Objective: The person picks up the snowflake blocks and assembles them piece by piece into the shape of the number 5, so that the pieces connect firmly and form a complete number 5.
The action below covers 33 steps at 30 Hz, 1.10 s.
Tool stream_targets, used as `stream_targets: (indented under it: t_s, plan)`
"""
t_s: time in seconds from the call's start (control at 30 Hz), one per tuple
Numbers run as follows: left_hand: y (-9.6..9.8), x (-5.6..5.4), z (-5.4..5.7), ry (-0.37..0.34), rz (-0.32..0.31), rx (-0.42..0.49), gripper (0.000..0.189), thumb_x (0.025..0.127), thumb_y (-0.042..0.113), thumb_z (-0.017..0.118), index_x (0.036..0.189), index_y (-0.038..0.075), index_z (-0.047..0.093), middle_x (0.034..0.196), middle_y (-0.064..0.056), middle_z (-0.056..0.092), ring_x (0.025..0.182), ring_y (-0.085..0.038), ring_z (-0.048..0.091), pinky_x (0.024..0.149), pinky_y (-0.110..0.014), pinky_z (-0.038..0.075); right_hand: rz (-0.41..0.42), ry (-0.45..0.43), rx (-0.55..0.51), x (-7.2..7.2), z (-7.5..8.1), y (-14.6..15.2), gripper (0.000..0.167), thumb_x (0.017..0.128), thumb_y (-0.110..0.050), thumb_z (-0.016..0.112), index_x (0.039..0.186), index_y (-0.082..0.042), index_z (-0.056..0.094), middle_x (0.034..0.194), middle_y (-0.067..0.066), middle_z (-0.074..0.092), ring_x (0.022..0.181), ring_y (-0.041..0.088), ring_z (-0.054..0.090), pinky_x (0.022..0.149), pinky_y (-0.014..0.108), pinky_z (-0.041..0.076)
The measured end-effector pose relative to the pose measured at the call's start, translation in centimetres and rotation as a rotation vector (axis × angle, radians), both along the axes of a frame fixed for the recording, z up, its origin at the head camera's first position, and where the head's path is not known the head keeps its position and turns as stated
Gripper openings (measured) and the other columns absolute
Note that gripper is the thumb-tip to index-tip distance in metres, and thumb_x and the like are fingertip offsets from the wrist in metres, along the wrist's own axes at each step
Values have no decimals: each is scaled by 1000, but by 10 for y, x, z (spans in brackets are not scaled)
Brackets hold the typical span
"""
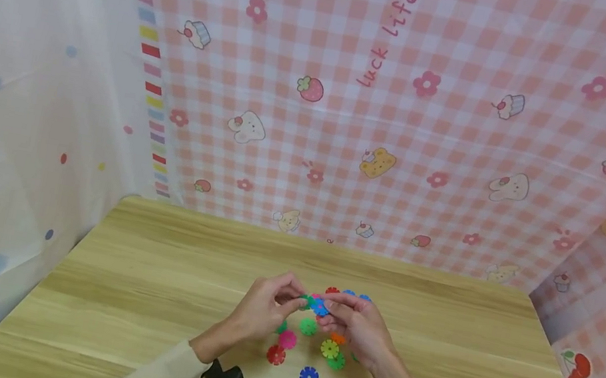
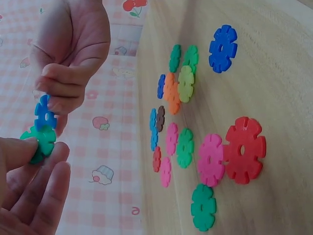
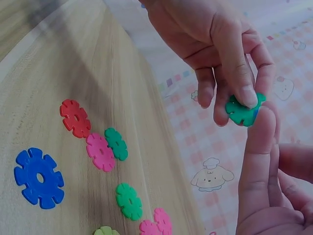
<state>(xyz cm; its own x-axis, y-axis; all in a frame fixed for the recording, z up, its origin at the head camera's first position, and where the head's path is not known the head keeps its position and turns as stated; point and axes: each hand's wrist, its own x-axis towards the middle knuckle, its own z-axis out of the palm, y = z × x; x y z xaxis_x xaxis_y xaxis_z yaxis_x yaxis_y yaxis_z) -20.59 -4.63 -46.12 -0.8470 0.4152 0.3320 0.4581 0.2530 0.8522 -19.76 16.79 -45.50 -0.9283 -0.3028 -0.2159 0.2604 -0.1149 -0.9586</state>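
My left hand (image 1: 266, 304) pinches a green notched plastic disc (image 2: 41, 144) between thumb and fingers. My right hand (image 1: 355, 323) pinches a blue notched disc (image 2: 45, 113) whose edge meets the green one. In the left wrist view the two discs overlap at their rims; whether their slots are locked cannot be told. Both hands are held up above the table. From the right wrist view, the green disc (image 3: 243, 110) shows under the left thumb, while the blue one is mostly hidden behind the right fingers.
On the wooden table (image 1: 176, 254) lie several loose notched discs, among them a dark blue disc (image 1: 309, 377), a red disc (image 1: 276, 355), a pink disc (image 1: 287, 339) and a yellow disc (image 1: 329, 349). A pink checked cloth (image 1: 351, 123) hangs behind the table.
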Motion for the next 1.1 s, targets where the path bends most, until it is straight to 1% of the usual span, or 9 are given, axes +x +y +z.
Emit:
stream_targets:
  t_s: [0.17,0.23,0.37,0.5,0.57,0.7,0.87,0.93,1.1]
  plan:
    - [0,2,-1,-3,-7,-4,7,93,2,67,99,5,64,94,-10,75,83,-22,73,73,-23,57,-11,5,35,2,2,0,28,99,-8,58,120,12,59,86,5,70,75,13,69,72,24,58]
    - [0,3,0,-4,0,-7,7,93,2,66,98,6,64,94,-10,75,84,-23,73,73,-23,57,-23,5,42,2,3,-1,24,99,-7,59,116,10,61,85,5,70,74,13,69,70,24,58]
    - [1,4,0,7,16,20,7,93,0,66,97,6,64,91,-10,75,79,-23,72,69,-26,59,-39,1,15,3,6,-4,16,98,-5,59,108,6,65,84,4,70,72,12,69,70,24,58]
    - [0,6,2,21,3,50,6,93,-1,65,97,4,63,90,-10,75,78,-27,73,68,-25,58,-43,-3,-14,5,7,-5,14,98,-4,58,106,5,65,84,3,69,71,12,69,69,23,58]
    - [-1,7,4,29,-5,40,6,93,0,65,97,4,63,91,-10,75,79,-25,73,69,-24,58,-38,-2,-4,6,7,-4,17,98,-4,58,109,6,64,85,4,69,71,12,68,69,23,58]
    - [-1,8,6,38,-9,-10,7,94,2,65,99,6,63,93,-7,75,82,-15,72,73,-21,57,-32,3,38,8,9,-2,23,99,-6,58,115,10,61,87,5,69,73,13,68,70,24,58]
    - [-1,7,1,22,-29,-4,7,94,3,66,99,7,64,94,-7,75,86,-25,73,76,-21,57,-31,-12,55,9,8,1,24,100,-7,56,117,10,60,86,4,69,74,13,69,71,25,58]
    - [-1,7,0,26,-37,-1,7,94,4,66,99,7,64,95,-7,75,87,-27,73,76,-21,57,-26,-14,53,9,7,2,25,100,-8,56,117,10,60,84,4,69,73,13,69,71,25,58]
    - [-1,7,1,46,-31,-24,7,94,6,67,100,8,65,95,-5,76,85,-15,72,76,-22,57,-15,-8,43,9,6,3,26,99,-8,58,117,10,61,82,3,70,72,12,69,70,24,58]
